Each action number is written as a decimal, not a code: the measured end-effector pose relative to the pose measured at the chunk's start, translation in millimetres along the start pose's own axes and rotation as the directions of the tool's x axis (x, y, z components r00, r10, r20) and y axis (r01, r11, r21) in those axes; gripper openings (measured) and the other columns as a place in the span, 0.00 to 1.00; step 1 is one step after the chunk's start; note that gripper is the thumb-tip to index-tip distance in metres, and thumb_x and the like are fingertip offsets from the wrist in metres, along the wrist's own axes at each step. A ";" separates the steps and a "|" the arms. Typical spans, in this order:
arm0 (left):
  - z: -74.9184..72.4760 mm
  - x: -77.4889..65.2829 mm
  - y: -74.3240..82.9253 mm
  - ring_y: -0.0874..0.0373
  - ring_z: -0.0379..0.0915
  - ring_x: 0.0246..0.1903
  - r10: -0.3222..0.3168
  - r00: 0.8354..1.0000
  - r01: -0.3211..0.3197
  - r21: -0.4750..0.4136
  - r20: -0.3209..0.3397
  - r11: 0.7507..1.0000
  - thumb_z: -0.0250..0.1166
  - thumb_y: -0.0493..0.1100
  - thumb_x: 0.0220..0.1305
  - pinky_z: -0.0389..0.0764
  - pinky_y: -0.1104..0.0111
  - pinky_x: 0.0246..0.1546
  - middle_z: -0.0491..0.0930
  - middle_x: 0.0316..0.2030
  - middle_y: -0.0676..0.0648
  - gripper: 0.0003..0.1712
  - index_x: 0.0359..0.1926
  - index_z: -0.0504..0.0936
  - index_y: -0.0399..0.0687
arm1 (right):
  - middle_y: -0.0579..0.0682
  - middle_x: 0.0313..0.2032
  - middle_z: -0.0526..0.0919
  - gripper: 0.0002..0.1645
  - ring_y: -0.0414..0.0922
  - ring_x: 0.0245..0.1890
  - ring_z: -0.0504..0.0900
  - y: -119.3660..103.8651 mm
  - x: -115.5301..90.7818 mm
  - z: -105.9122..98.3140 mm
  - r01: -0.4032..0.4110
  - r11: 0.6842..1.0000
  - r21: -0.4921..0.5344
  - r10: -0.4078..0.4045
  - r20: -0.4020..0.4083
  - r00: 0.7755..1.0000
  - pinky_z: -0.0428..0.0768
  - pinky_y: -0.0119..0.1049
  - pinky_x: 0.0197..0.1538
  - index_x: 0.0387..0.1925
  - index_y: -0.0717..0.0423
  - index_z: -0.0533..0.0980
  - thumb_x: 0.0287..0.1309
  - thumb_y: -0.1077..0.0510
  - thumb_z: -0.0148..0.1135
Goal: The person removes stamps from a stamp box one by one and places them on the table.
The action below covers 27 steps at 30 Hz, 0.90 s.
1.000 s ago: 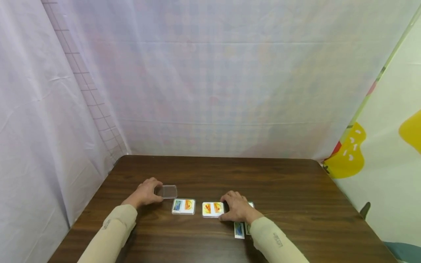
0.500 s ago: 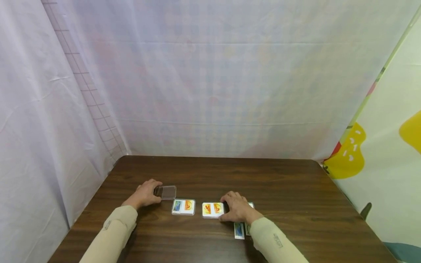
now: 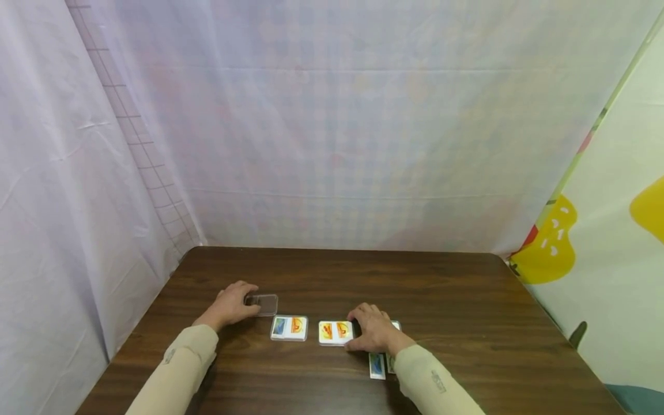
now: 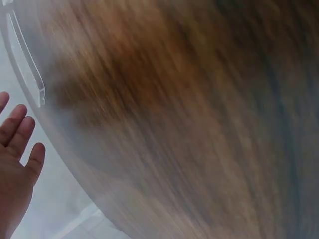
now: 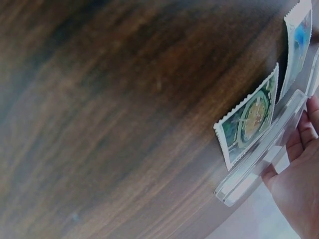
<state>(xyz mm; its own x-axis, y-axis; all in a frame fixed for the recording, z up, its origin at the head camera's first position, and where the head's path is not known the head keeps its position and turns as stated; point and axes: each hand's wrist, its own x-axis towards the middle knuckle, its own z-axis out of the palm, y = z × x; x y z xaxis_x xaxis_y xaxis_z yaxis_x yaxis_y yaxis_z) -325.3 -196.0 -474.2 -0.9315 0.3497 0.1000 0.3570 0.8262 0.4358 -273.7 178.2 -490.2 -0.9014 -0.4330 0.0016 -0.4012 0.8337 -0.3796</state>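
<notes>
In the head view, my left hand (image 3: pixel 228 305) curves its thumb and forefinger about the left end of a clear plastic case (image 3: pixel 267 305). That case's edge also shows in the left wrist view, where the other fingers (image 4: pixel 22 132) are spread apart from it. My right hand (image 3: pixel 374 328) has its thumb and forefinger at the right end of a clear case holding stamps (image 3: pixel 332 332). Another case (image 5: pixel 264 149) lies mostly beneath this hand. Beside it are two loose postage stamps: a blue-green one (image 3: pixel 377 366) and one with a round design (image 5: pixel 251 119).
A clear case with a blue and an orange stamp (image 3: pixel 289 328) lies between the hands. Everything lies on a brown wood-grain table (image 3: pixel 311 276). Pale curtains (image 3: pixel 337 144) hang behind and left of it, and a patterned cloth (image 3: pixel 612 288) hangs at right.
Near my left hand the clear case has shifted slightly left, and that hand's thumb has edged inward over it. My right hand and the other cases have stayed put.
</notes>
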 end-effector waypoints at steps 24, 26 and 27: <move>18.4 16.1 48.7 0.38 0.66 0.61 0.065 0.998 -0.066 -0.094 -0.017 0.993 0.67 0.47 0.61 0.61 0.39 0.61 0.74 0.57 0.38 0.29 0.60 0.77 0.39 | 0.54 0.54 0.73 0.35 0.57 0.58 0.69 -1.7 -0.8 -0.1 -0.005 1.000 0.017 0.005 0.013 1.000 0.64 0.62 0.61 0.52 0.53 0.75 0.46 0.41 0.75; 21.4 17.8 53.9 0.39 0.66 0.61 0.070 0.998 -0.070 -0.103 -0.012 0.992 0.67 0.48 0.61 0.61 0.40 0.61 0.75 0.57 0.39 0.29 0.61 0.77 0.40 | 0.54 0.54 0.73 0.35 0.57 0.58 0.69 -1.1 -0.8 -0.5 -0.006 1.000 0.015 0.006 0.013 1.000 0.64 0.62 0.60 0.52 0.54 0.75 0.46 0.42 0.75; 23.1 18.7 56.2 0.40 0.66 0.61 0.075 0.997 -0.075 -0.104 -0.009 0.992 0.67 0.48 0.61 0.61 0.40 0.61 0.75 0.58 0.40 0.28 0.61 0.77 0.41 | 0.54 0.54 0.73 0.35 0.57 0.58 0.69 -0.9 -0.7 -0.8 -0.007 1.000 0.014 0.006 0.013 1.000 0.64 0.62 0.60 0.52 0.53 0.75 0.45 0.42 0.75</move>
<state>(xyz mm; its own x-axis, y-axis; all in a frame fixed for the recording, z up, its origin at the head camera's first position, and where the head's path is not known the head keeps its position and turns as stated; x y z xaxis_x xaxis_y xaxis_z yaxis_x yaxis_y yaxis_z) -321.0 -132.8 -468.5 -0.9028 0.4066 0.1398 0.4167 0.7473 0.5175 -272.8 178.0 -489.2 -0.9017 -0.4321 -0.0132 -0.3929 0.8317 -0.3923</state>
